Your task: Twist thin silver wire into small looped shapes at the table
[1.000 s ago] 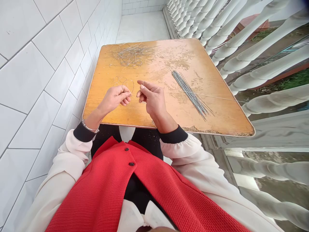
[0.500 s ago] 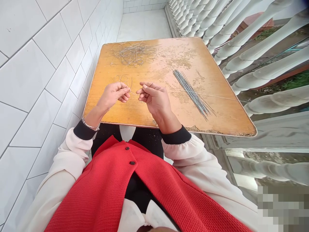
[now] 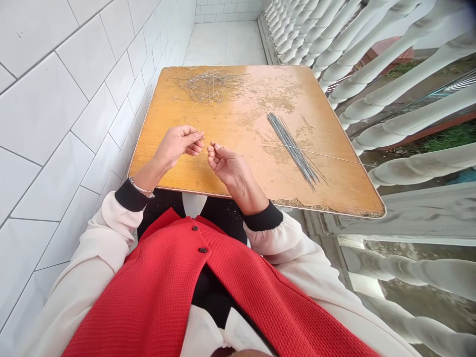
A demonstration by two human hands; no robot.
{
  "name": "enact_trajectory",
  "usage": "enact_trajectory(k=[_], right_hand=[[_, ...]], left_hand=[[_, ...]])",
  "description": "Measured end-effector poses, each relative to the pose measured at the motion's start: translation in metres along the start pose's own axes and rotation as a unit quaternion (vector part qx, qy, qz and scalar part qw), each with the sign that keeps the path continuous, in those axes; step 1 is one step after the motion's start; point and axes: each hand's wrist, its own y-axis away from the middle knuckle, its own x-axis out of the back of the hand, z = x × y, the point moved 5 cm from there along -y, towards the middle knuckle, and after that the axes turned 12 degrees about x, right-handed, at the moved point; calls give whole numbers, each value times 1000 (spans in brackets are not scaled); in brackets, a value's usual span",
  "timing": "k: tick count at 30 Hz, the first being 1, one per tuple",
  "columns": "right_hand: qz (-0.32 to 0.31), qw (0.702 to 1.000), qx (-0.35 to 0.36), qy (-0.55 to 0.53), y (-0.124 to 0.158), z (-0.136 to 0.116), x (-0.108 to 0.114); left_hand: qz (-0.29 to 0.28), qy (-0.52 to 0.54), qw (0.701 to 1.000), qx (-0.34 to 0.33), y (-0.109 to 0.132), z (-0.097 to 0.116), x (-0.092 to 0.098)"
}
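Note:
Over the near part of the table, my left hand [image 3: 181, 144] is closed in a pinch on a thin wire, of which little shows at the fingertips. Just behind that hand, fine wire loops [image 3: 188, 121] show against the wood; whether they join the held wire I cannot tell. My right hand [image 3: 227, 166] is turned palm up with its fingers curled and thumb against them, a small gap from the left fingertips. Whatever it pinches, if anything, is too fine to see. To the right lies a bundle of straight grey wires [image 3: 292, 148].
A tangled heap of bent wires [image 3: 211, 84] lies at the far left of the worn wooden table [image 3: 245, 124]. One long thin wire [image 3: 334, 157] crosses the bundle past the right edge. A tiled wall [image 3: 89, 119] stands left, white balusters [image 3: 405, 114] right.
My right hand has lowered slightly, rotated palm up and curled its fingers tighter. My left hand keeps its pinch, and the curved wire end above its fingertips no longer shows. The view has shifted slightly.

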Motion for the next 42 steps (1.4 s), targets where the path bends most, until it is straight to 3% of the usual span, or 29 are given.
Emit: enact_trajectory(k=[4,9,16,28,35,42], right_hand=[[37,997,-44,-51,0,10,2],[7,998,-41,-40,-3,12,3],[26,997,-59,-47,8,7,0],[7,999,33,-6,-5,14,18],[5,1000,18,-8,7,6,7],[-45,990,86,103,9,-10,3]], left_hand=[[-17,8,1000,4,2,1,-1],[-30,1,1000,1,3,-1,-1],[-18,-6,1000,-6,2,-2,-1],[-30,-17,999,-15,2,-2,1],[-9,-34,999,-23,0,-2,-1],[-27,-33,999,-20,2,-6,-6]])
